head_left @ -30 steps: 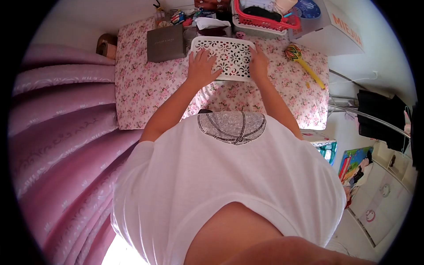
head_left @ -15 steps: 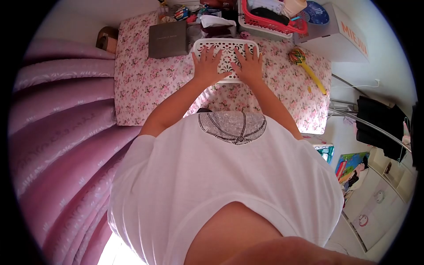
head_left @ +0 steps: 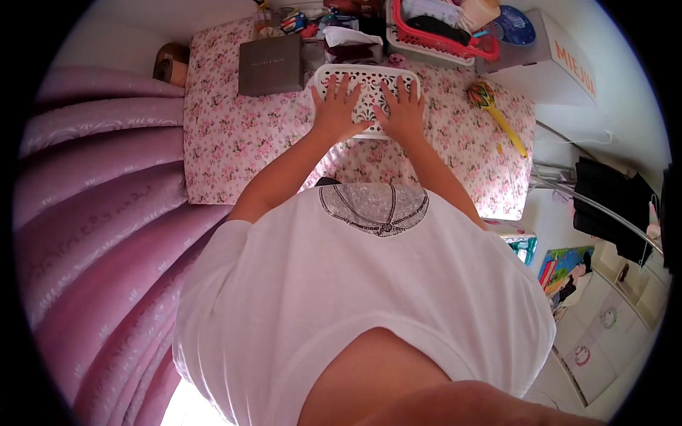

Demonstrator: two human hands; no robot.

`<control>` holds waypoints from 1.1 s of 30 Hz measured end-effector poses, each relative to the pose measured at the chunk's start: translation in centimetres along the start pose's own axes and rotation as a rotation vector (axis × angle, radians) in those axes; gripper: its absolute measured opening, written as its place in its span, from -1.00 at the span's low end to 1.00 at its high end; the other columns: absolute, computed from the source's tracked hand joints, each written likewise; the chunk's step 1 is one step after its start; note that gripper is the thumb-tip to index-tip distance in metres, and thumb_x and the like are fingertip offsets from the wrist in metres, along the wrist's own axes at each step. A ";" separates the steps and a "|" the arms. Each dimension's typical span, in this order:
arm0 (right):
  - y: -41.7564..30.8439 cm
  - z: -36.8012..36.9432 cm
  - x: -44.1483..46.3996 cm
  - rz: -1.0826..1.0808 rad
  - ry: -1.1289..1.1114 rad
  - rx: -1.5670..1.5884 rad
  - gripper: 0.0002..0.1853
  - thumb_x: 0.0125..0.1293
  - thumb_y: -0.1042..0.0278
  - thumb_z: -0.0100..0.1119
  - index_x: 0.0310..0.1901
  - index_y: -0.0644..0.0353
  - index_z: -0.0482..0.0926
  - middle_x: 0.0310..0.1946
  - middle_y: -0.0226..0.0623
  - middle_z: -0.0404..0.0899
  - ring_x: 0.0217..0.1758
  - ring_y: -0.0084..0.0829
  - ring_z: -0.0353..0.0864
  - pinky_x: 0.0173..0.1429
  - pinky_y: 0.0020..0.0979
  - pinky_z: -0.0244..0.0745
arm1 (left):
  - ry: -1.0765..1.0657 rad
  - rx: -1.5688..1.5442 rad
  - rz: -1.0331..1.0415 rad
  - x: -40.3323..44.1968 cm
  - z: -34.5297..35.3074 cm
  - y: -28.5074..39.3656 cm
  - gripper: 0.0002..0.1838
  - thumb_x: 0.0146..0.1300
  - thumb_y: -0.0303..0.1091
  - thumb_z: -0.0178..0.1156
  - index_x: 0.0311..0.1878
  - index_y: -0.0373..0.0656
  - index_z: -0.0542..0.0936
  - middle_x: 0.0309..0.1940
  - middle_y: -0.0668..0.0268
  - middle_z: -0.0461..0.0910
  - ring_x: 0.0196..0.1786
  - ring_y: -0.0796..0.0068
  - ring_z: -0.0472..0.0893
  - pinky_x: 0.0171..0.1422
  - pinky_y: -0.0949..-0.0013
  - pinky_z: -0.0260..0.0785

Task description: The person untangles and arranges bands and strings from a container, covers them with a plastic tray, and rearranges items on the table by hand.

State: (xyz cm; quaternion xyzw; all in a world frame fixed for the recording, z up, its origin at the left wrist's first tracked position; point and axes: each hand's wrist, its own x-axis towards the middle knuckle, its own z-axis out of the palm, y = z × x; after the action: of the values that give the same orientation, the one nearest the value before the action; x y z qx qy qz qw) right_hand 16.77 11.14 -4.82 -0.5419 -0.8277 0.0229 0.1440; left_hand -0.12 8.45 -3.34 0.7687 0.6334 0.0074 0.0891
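A white plastic basket (head_left: 369,89) with a cut-out lattice pattern sits on the flowered tablecloth in front of me. I cannot tell whether it is upright or upside down. My left hand (head_left: 336,108) rests flat on its left part, fingers spread and pointing away from me. On the right part lies my right hand (head_left: 403,113), likewise open with its fingers apart. Both thumbs point inward, close to each other near the basket's front edge. Neither hand is wrapped around anything.
A dark grey box (head_left: 271,66) stands left of the basket, with a packet (head_left: 353,47) behind it. At the back right are a red basket (head_left: 444,44) of items and a white carton (head_left: 543,64). A yellow-handled toy (head_left: 506,129) lies on the flowered tablecloth (head_left: 227,135). Pink curtain (head_left: 106,206) hangs left.
Both hands stay spread on the white basket. The whole view has shifted very slightly, with the basket and table a little lower in the picture.
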 end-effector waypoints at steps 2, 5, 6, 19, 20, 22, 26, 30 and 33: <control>-0.2 -0.1 0.1 0.002 -0.003 -0.016 -0.45 0.05 -0.07 -0.05 0.11 -0.12 0.25 0.17 -0.13 0.07 0.24 0.04 -0.07 0.16 0.10 -0.13 | -0.008 -0.001 -0.004 0.0 -0.1 0.1 -0.12 -0.09 0.31 -0.07 0.25 0.02 0.00 0.28 0.17 -0.20 0.32 0.13 -0.25 0.20 -0.21 -0.42; -0.2 -0.1 0.3 -0.003 0.006 -0.020 -0.44 0.04 -0.06 -0.03 0.11 -0.11 0.26 0.17 -0.13 0.08 0.23 0.05 -0.06 0.16 0.11 -0.13 | -0.012 0.004 -0.005 0.0 -0.3 0.1 -0.12 -0.10 0.29 -0.05 0.25 0.00 0.01 0.27 0.15 -0.18 0.31 0.11 -0.23 0.19 -0.23 -0.41; -0.1 0.0 0.3 -0.004 0.010 -0.014 -0.44 0.03 -0.06 -0.02 0.11 -0.11 0.26 0.17 -0.13 0.08 0.23 0.05 -0.05 0.16 0.11 -0.13 | -0.012 0.008 -0.004 0.1 -0.4 0.1 -0.12 -0.10 0.29 -0.04 0.24 0.00 0.02 0.27 0.15 -0.17 0.31 0.11 -0.23 0.19 -0.23 -0.40; 0.1 0.4 0.5 0.047 0.120 0.086 -0.22 -0.04 -0.08 0.05 0.11 0.35 0.15 0.12 0.21 0.04 0.23 0.06 -0.05 0.21 0.02 -0.17 | 0.054 -0.002 0.000 0.0 0.0 0.0 -0.13 -0.14 0.27 -0.01 0.23 0.02 0.07 0.25 0.17 -0.10 0.31 0.12 -0.18 0.17 -0.25 -0.35; 0.3 0.6 0.7 0.045 0.116 0.090 -0.21 -0.04 -0.09 0.05 0.10 0.37 0.15 0.12 0.22 0.03 0.23 0.05 -0.05 0.22 0.00 -0.16 | 0.065 -0.008 0.003 0.1 0.0 0.0 -0.14 -0.14 0.27 0.00 0.22 0.02 0.08 0.25 0.17 -0.10 0.31 0.12 -0.17 0.17 -0.25 -0.35; 0.4 0.6 0.6 0.041 0.102 0.099 -0.19 -0.05 -0.09 0.06 0.09 0.42 0.14 0.12 0.24 0.02 0.23 0.05 -0.05 0.22 -0.03 -0.15 | 0.077 -0.022 0.006 0.0 0.0 0.0 -0.14 -0.14 0.26 0.01 0.22 0.02 0.09 0.25 0.17 -0.09 0.30 0.12 -0.16 0.17 -0.25 -0.35; 0.3 0.2 0.6 0.016 0.113 0.091 -0.19 -0.07 -0.11 0.08 0.08 0.41 0.16 0.11 0.25 0.01 0.22 0.05 -0.03 0.22 -0.04 -0.12 | 0.106 -0.058 0.030 0.0 0.1 -0.2 -0.13 -0.17 0.27 0.02 0.20 -0.02 0.13 0.24 0.13 -0.08 0.29 0.07 -0.15 0.14 -0.30 -0.38; -0.2 -0.3 0.8 0.016 0.131 0.095 -0.20 -0.07 -0.08 0.10 0.08 0.40 0.15 0.13 0.21 -0.01 0.21 0.05 -0.02 0.20 -0.03 -0.09 | 0.122 -0.052 0.023 0.0 0.2 -0.2 -0.16 -0.14 0.26 0.00 0.20 -0.01 0.12 0.24 0.13 -0.09 0.30 0.09 -0.16 0.13 -0.31 -0.38; -0.1 -0.6 0.5 0.059 0.138 0.164 -0.23 -0.05 -0.01 0.11 0.10 0.37 0.12 0.15 0.17 -0.04 0.21 0.04 -0.03 0.21 -0.07 -0.08 | 0.202 -0.080 0.029 -0.1 0.5 -0.1 -0.25 -0.07 0.15 0.01 0.18 -0.03 0.16 0.22 0.11 -0.05 0.29 0.11 -0.12 0.15 -0.28 -0.36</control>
State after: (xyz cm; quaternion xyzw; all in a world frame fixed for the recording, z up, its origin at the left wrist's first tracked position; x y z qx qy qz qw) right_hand 16.66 11.47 -4.14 -0.5527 -0.7949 0.0572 0.2436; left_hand -0.21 8.32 -3.89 0.7688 0.6273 0.1113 0.0551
